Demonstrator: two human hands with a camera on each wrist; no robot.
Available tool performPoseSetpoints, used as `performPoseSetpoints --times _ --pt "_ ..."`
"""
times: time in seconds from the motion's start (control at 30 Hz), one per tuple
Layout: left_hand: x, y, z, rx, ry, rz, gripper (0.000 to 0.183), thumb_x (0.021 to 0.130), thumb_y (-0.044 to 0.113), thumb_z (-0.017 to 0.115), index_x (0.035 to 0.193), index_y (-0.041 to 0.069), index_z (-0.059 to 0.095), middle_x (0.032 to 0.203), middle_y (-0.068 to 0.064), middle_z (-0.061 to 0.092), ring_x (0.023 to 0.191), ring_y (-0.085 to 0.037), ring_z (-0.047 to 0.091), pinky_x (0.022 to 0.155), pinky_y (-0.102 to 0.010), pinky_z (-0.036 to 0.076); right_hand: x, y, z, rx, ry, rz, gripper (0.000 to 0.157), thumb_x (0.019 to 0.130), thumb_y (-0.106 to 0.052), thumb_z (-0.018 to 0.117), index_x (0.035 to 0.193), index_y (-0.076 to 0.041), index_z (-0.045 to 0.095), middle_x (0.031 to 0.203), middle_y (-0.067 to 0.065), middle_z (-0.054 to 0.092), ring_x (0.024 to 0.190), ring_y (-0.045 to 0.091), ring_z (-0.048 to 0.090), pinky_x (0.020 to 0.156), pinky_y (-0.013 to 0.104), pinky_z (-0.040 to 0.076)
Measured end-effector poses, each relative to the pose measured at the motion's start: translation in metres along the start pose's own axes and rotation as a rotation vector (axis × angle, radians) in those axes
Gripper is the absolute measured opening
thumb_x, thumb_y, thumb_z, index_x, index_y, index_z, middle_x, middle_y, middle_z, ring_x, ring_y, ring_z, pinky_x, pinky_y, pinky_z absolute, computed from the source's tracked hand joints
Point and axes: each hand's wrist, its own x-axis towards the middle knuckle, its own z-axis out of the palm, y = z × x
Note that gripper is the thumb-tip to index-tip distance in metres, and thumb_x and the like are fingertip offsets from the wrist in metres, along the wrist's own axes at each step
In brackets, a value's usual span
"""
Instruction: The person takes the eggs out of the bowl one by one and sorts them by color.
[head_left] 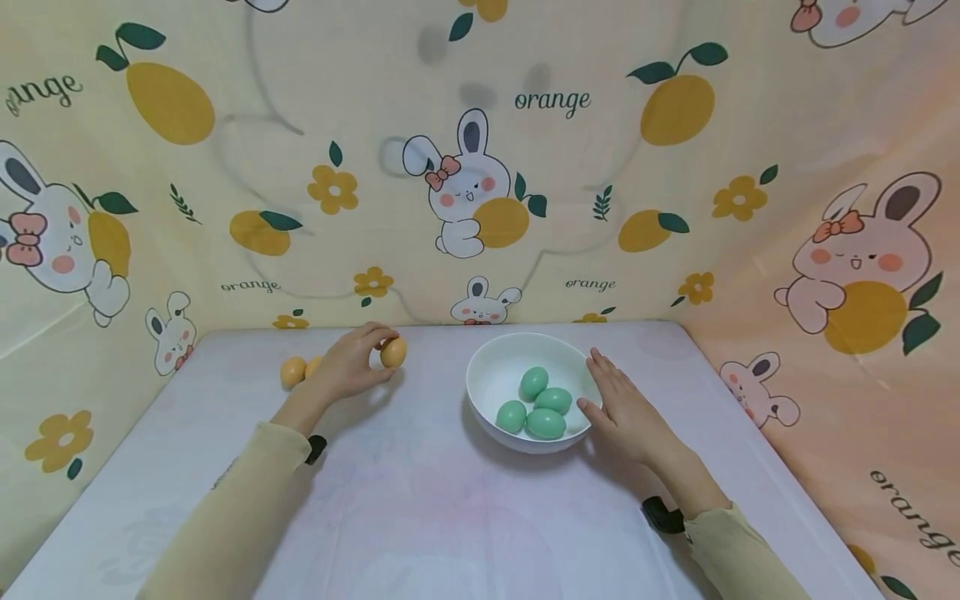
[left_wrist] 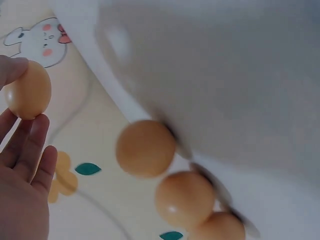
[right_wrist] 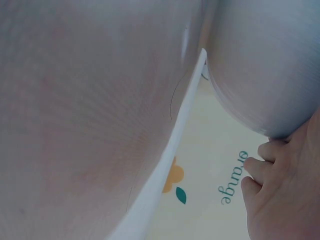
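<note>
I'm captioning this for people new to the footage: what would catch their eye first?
Probably the four green eggs inside the white bowl right of centre, with the right hand at its right side. Next, the orange-brown egg held in the left hand, left of the bowl. Behind the table, the rabbit-print backdrop fills the head view's upper half.

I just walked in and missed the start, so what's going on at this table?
A person is handling egg-shaped things with both hands. The left hand pinches a brown egg, with three other brown eggs nearby on the table. The right hand touches the side of a white bowl that holds four green eggs.
</note>
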Motion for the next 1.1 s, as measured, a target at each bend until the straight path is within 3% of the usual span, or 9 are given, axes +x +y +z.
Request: performPoseSetpoints --times 0.43,0.7,1.1 --pt "-0.008 -0.02 -0.009 0.108 -0.158 -0.124 0.056 0.082 0.018 0.087 0.13 -0.001 0.066 0.133 -0.021 0.063 0.124 -0.041 0.058 0.109 -0.056 0.046 -0.001 -0.001 -0.001 0.004 -0.005 0.004 0.077 0.11 -0.047 0.043 0.163 0.004 0.018 0.173 0.018 0.01 0.158 0.04 0.013 0.126 0.057 0.016" --pt "-0.013 -0.029 -0.008 0.122 -0.185 -0.118 0.052 0.083 0.018 0.086 0.127 -0.001 0.068 0.128 -0.019 0.066 0.116 -0.038 0.062 0.103 -0.055 0.05 0.0 0.001 0.001 -0.009 0.004 -0.004 0.077 0.11 -0.046 0.043 0.163 0.004 0.019 0.173 0.017 0.01 0.158 0.04 0.013 0.127 0.056 0.016" --pt "-0.014 -0.028 -0.009 0.144 -0.239 -0.148 0.052 0.084 0.018 0.084 0.129 -0.001 0.067 0.13 -0.02 0.065 0.113 -0.037 0.061 0.101 -0.055 0.05 0.0 0.001 0.001 -0.001 0.0 0.003 0.077 0.11 -0.046 0.043 0.163 0.004 0.018 0.173 0.017 0.01 0.159 0.039 0.012 0.127 0.056 0.016"
